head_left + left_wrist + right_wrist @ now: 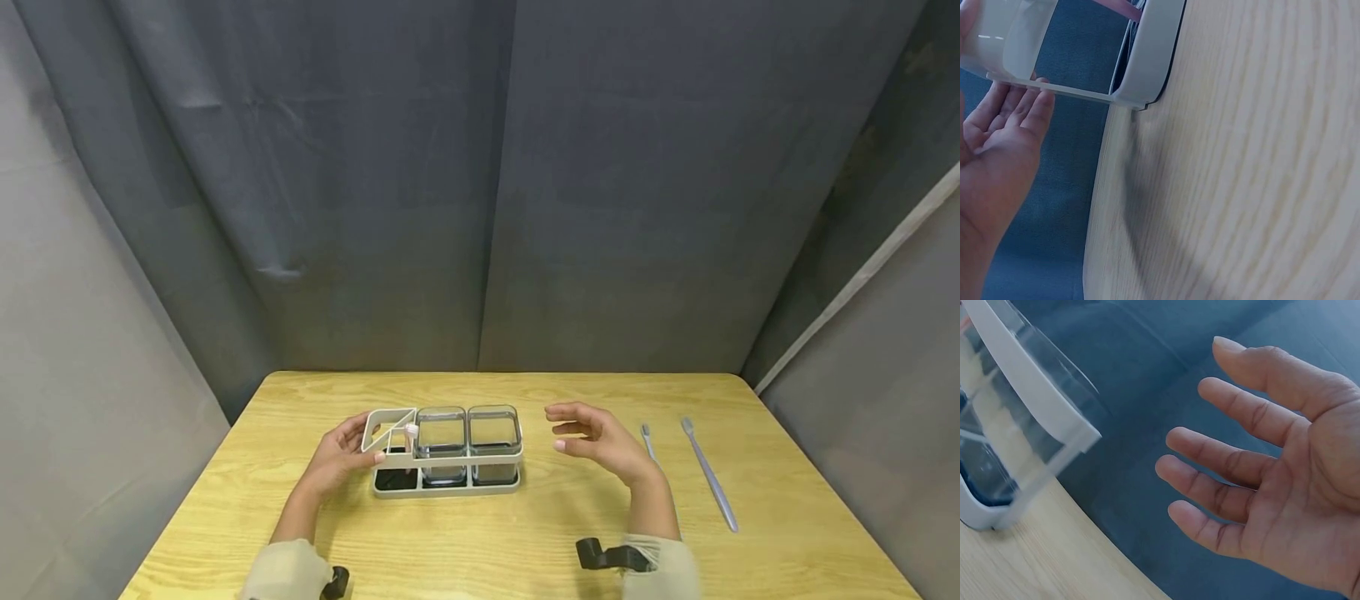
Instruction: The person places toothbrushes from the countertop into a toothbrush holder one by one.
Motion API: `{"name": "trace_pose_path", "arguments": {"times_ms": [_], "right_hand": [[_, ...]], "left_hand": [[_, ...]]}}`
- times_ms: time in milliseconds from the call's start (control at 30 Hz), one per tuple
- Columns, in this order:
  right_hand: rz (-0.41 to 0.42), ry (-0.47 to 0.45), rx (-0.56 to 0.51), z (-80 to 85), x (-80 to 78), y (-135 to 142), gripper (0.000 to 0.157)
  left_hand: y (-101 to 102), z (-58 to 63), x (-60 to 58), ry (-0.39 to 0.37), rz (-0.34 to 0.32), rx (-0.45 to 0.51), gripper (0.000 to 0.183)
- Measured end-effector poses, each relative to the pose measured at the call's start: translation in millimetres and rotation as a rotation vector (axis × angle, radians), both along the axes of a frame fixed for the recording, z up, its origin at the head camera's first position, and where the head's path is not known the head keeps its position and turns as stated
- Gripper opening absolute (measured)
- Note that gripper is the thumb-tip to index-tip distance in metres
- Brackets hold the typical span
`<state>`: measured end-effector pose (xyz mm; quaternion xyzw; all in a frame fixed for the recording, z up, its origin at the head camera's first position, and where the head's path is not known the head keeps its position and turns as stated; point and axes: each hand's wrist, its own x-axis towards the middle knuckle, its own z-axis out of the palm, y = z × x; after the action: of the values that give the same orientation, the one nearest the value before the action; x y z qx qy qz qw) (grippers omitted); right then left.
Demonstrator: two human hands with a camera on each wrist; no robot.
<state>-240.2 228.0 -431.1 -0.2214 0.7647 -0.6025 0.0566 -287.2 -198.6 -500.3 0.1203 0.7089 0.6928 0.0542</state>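
A pale toothbrush holder stands on the table with two clear cups side by side in its middle and right bays. A pink toothbrush leans upright in the left bay. My left hand grips the holder's left end, thumb in front and fingers behind; the left wrist view shows the fingertips at its upper rail. Apart from the holder's right end, my right hand hovers with relaxed, spread fingers and nothing in them. In the right wrist view its palm faces the holder.
Two toothbrushes lie right of my right hand: a bluish-grey one in full sight and another partly hidden behind the forearm. The wooden table ends at a grey curtain behind, with more curtains at both sides.
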Motion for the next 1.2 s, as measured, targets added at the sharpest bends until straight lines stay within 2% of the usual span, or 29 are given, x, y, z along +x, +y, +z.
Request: {"name": "trace_pose_path", "arguments": {"times_ms": [167, 400, 733, 1000, 1200], "right_hand": [[-0.023, -0.004, -0.014, -5.2, 5.1, 15, 0.046], [-0.071, -0.005, -0.011, -9.9, 8.0, 39, 0.043], [-0.151, 0.004, 0.027, -21.3, 16.2, 71, 0.045], [-0.181, -0.065, 0.042, -21.1, 26.9, 90, 0.05], [-0.214, -0.074, 0.037, -25.0, 33.3, 102, 0.051]], "left_hand": [[1, -2.2, 3.0, -0.01, -0.006, 0.007, 0.074], [2, 4.8, 2.5, 0.001, -0.005, -0.017, 0.074], [1, 4.5, 4.7, -0.01, -0.01, -0.001, 0.074], [1, 4.1, 6.1, -0.013, -0.005, -0.002, 0.074], [2, 4.2, 7.3, -0.011, -0.005, 0.003, 0.073]]}}
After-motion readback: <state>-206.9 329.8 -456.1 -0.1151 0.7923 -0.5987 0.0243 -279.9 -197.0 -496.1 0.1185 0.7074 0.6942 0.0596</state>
